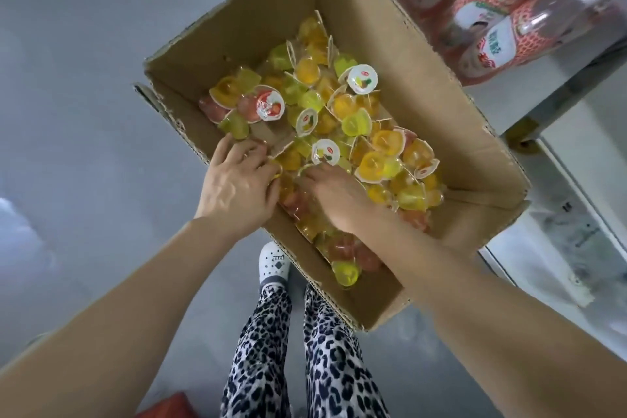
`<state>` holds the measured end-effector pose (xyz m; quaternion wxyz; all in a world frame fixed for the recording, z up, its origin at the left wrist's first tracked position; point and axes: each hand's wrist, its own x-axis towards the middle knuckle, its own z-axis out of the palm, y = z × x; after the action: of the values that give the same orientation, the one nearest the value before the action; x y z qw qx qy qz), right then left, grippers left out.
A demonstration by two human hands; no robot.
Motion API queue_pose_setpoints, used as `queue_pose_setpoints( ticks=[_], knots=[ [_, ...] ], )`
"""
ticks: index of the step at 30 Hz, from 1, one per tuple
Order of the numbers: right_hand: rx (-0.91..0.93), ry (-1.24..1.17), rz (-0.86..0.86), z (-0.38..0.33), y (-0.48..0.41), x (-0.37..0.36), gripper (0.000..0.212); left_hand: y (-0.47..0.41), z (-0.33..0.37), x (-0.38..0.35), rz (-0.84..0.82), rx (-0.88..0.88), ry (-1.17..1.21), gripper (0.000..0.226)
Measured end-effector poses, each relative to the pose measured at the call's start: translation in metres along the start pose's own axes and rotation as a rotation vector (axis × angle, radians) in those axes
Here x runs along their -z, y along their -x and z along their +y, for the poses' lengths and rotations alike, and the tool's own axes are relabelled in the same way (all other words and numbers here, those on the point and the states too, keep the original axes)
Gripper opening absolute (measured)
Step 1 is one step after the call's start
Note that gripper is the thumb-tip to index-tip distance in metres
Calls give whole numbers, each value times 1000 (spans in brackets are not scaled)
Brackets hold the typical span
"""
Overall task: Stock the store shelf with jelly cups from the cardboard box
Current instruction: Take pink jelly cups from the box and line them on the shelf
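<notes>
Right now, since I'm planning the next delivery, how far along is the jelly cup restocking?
Done: nothing visible; the shelf in view shows bottles, no cups. In hand: the left grip curls round jelly cups in the cardboard box; the right grip is buried among them, its hold hidden. Left: nearly everything, as the box holds a thick layer of cups.

Right hand [334, 195]: fingertips buried under the jelly cups [376, 163], grasp unclear. Left hand [237, 180]: fingers curl into the heap beside it, can't tell if they hold a cup. Lid print just beyond the fingers too small to read. Bottles [488, 17] far beyond the right hand are blurred and cut by the frame edges. Cardboard box [441, 132]: far corner cropped at top.
</notes>
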<state>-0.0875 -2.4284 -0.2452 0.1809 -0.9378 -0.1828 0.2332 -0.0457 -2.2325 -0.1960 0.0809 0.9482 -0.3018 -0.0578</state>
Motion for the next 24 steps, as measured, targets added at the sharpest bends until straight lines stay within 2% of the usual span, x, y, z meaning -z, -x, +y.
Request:
queue_pose_setpoints(
  ticks=[3, 5, 11, 14, 16, 18, 19, 21, 24],
  knots=[
    [-11, 99, -153, -13, -15, -12, 40, -1, -1, -2, -17, 16, 21, 30],
    [-12, 143, -161, -16, -20, -13, 43, -1, 0, -2, -35, 18, 25, 32],
    [11, 259, -228, -18, -28, -23, 21, -5, -1, -5, -68, 18, 9, 32],
    [99, 290, -201, -16, -27, -22, 29, -4, -2, -5, -103, 14, -7, 33],
    [88, 306, -192, -12, -24, -15, 36, -5, 0, 1, -198, 27, -60, 36],
    [49, 329, -192, -6, -16, -8, 37, -10, 2, 7, -360, 63, -131, 37],
    [10, 293, -181, -1, -10, -5, 39, -15, 2, 8, -420, 93, -128, 37],
    [-56, 198, -50, 10, 6, 3, 43, -32, -1, 8, -484, 154, -42, 44],
    [-219, 63, 189, 33, 27, 15, 55, -76, -15, 2, -458, 231, 8, 46]
  ],
)
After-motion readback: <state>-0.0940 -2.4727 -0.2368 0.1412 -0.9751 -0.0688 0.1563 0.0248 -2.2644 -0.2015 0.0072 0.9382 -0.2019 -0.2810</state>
